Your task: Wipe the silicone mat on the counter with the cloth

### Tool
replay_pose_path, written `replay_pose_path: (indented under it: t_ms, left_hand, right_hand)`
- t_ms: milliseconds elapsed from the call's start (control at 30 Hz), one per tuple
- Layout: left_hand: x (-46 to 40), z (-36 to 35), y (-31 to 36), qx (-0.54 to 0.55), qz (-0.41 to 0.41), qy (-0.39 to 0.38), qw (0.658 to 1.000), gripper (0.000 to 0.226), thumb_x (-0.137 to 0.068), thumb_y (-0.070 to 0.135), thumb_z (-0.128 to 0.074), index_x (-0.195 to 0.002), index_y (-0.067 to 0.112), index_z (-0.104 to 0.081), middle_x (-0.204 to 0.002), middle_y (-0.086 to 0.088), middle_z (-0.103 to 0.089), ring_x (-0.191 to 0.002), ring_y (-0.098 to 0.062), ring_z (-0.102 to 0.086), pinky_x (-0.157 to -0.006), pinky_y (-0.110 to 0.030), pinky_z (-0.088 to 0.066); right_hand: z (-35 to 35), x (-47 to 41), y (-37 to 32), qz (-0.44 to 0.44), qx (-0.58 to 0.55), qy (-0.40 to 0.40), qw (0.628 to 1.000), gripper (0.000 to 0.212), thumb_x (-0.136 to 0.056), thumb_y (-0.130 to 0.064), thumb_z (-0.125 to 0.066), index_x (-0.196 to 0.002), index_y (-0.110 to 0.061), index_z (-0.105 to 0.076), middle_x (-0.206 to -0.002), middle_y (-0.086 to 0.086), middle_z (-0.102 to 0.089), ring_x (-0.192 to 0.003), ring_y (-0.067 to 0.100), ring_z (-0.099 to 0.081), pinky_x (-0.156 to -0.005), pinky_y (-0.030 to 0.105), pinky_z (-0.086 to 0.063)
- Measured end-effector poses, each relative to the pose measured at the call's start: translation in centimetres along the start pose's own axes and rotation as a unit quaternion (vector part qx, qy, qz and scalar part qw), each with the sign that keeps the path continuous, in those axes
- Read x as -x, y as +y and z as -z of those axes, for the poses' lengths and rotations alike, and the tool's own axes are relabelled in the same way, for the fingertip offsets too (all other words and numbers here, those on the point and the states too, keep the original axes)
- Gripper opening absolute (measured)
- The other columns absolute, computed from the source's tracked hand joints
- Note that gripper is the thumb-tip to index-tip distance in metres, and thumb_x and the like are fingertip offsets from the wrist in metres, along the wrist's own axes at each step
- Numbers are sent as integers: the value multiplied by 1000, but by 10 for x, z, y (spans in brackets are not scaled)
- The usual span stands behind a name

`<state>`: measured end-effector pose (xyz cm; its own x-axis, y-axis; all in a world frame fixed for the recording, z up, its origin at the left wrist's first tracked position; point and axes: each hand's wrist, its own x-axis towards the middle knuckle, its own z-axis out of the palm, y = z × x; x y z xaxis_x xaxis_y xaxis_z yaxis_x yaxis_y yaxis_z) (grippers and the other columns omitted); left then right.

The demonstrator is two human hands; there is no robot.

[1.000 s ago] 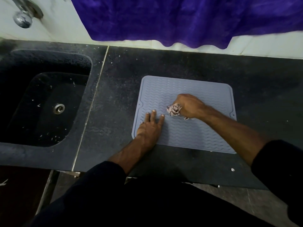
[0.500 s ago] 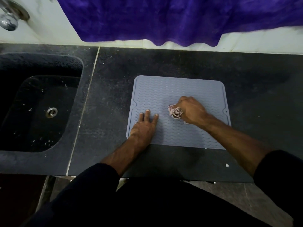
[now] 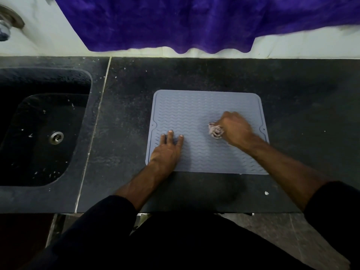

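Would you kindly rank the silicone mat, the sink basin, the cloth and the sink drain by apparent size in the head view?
1-2. silicone mat and sink basin: similar, basin cut off, unsure.
3. cloth, mostly hidden in the right hand.
4. sink drain.

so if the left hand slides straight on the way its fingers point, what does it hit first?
Nothing on the grey ribbed silicone mat: the left hand points toward the back. Past the far edge comes bare dark stone counter, then the wall with the purple cloth hanging.
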<state>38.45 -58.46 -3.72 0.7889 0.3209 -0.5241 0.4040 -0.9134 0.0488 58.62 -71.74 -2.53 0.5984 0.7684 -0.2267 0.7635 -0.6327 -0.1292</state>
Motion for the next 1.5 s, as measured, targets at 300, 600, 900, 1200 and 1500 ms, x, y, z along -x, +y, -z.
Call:
replay_pose_path:
  t_ms: [300,600,900,1200,1500]
  left_hand:
    - [-6,-4,1,3,10,4,1000,82,-95,4,-45,-153,23,9,-158,-19,16,-146,-42,4,-109,-56,-30]
    - [-7,-1,2,-4,25,1,1000,77,-95,8,-44,-154,24,2,-160,-18,8,-146,-41,-2,-109,-54,-31]
    - [-26,26,43,19,2,30,999,83,-82,48,-68,-149,31,-22,-156,-13,-11,-139,-37,-25,-106,-55,-34]
    - [-29,31,45,0,-6,8,1000,83,-82,45,-69,-150,26,-24,-156,-17,-10,-132,-37,-36,-103,-48,-41]
    - [-31,32,48,-5,9,-10,1000,88,-81,46,-71,-151,28,-20,-158,-15,-5,-135,-37,-33,-105,-48,-39]
  right_hand:
    - [-4,-4,-38,85,-10,5,996,42,-84,-24,-69,-125,-18,-62,-120,13,-55,-112,32,-48,-95,39,-40]
    - [5,18,50,-31,-41,12,999,38,-89,-37,-65,-113,-7,-67,-114,15,-61,-106,32,-55,-92,41,-48]
    - [-14,21,0,59,-2,31,998,46,-83,-27,-68,-127,-19,-59,-125,9,-51,-116,29,-44,-101,41,-37]
    - [6,46,84,-80,8,-3,997,38,-91,-30,-63,-124,-11,-61,-124,11,-54,-114,31,-49,-99,43,-44]
    - [-2,42,52,40,17,20,999,41,-87,-26,-65,-127,-17,-59,-127,8,-51,-118,29,-44,-101,40,-40]
